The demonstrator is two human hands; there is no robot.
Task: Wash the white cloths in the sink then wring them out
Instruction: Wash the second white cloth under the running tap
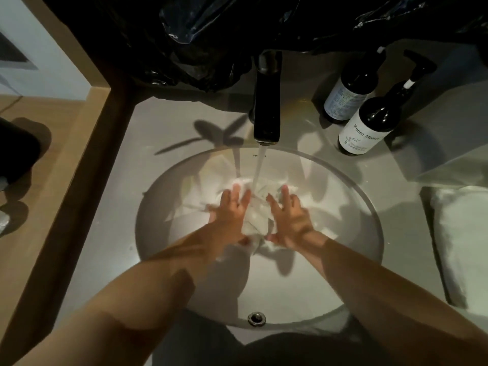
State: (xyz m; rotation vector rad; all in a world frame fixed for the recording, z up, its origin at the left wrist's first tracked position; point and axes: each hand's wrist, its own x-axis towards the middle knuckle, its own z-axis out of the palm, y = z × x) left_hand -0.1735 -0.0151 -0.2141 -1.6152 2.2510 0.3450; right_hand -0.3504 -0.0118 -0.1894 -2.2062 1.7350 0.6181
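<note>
Nearest me, at the bottom of the frame, the sink (295,286) shows a bare pale wall with a small metal overflow hole (256,318); my two forearms reach over that edge towards the frame's centre.

The left grip (230,213), a bare hand, lies flat with its fingers spread and fairly straight, pressing down on the white cloth (257,220); the right grip (290,220) mirrors it on the other side. The cloth is bunched between the two palms, in the middle of the basin; I judge they squeeze it from both sides to work water through it. Each thumb sits low by the cloth's near end; blur hides whether either pinches it. More white fabric spreads under and beyond the fingers; I cannot tell whether it is one cloth or several.

The water stream (260,167) falls onto the fabric just beyond the fingertips, so the wash comes to the cloth where it lies; whether water is pooling in the basin I cannot tell.

At the right edge a white folded pile (462,233) rests on the grey bench (105,207), clear of the splash.

Further up stands the black faucet (266,101); to the upper right stand two dark bottles, the pump bottle (369,128) and the rear bottle (348,93), contents hidden by the dark walls; a black plastic bag (211,35) hangs across the top, contents unseen.
</note>
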